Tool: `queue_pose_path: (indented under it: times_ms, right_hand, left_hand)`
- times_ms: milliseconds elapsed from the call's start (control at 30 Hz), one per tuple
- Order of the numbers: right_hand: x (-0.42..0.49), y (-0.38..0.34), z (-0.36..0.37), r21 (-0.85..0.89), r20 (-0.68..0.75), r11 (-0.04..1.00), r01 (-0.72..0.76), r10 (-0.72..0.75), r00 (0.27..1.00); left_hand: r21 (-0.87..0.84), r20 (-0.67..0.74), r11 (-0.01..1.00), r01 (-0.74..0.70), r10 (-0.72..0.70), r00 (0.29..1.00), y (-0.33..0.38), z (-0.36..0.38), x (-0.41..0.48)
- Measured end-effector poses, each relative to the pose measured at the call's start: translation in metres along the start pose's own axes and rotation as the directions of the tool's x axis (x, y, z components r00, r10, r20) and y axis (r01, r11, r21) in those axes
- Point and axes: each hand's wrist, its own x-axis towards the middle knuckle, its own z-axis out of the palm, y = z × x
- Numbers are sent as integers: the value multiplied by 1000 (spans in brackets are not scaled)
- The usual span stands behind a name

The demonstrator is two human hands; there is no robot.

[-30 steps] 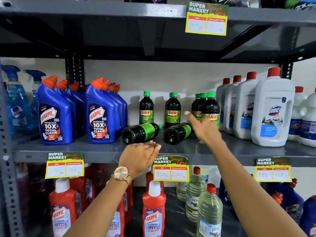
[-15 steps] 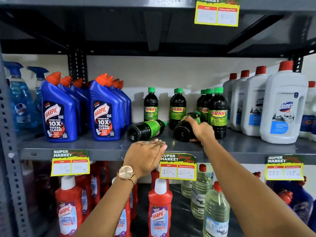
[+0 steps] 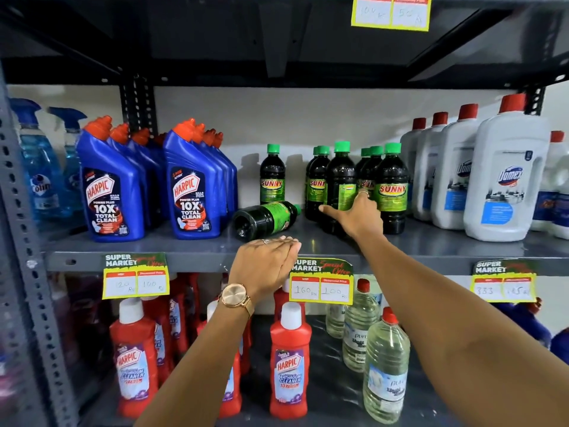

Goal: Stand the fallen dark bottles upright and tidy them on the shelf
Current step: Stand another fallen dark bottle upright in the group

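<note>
1. Nearest the person, the left hand [image 3: 265, 264] hung flat in front of the shelf [image 3: 184, 257] edge. Its fingers were held close together and it held nothing. It was just in front of the fallen bottle [image 3: 265, 219].

2. The fallen bottle lay on its side near the front of the shelf. Its round bottom faced the person and its green cap pointed to the back and right. It was just beside the blue Harpic bottles [image 3: 197, 192]. It was the one dark bottle that had not been stood up yet.

3. A little farther in, the right hand [image 3: 357, 212] was wrapped around the low part of a standing dark bottle [image 3: 340, 188]. The thumb pointed left and the fingers curled round the right side. The bottle looked upright, with its label turned partly away.

4. To do this step well, the right hand should set the bottle flat on its bottom and turn the label to the front. It should let go slowly, so the bottle does not rock.

5. At the back stood more dark bottles [image 3: 391, 186] with green caps, very close to the held one. A bump could knock them over, so small, gentle moves would be best.

6. Then the left hand could lift the fallen bottle by its middle.
</note>
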Motion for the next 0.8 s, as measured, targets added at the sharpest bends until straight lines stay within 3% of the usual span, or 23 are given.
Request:
queue_pose_path:
  times_ms: [167,400,533,800]
  right_hand:
    - [4,3,-4,296,188,949,-109,54,981]
    - [1,-1,0,152,186,988,25,-53,981]
    - [4,2,0,258,217,965,-40,-17,976]
    - [-1,-2,0,174,205,985,15,-51,977]
  left_hand:
    - [18,-51,1000,-9,10,999,0,2,-1]
    - [19,-102,999,-36,38,994,-1,6,0]
    - [17,-125,999,-30,32,992,-1,8,0]
    - [21,-152,999,-37,39,988,0,10,0]
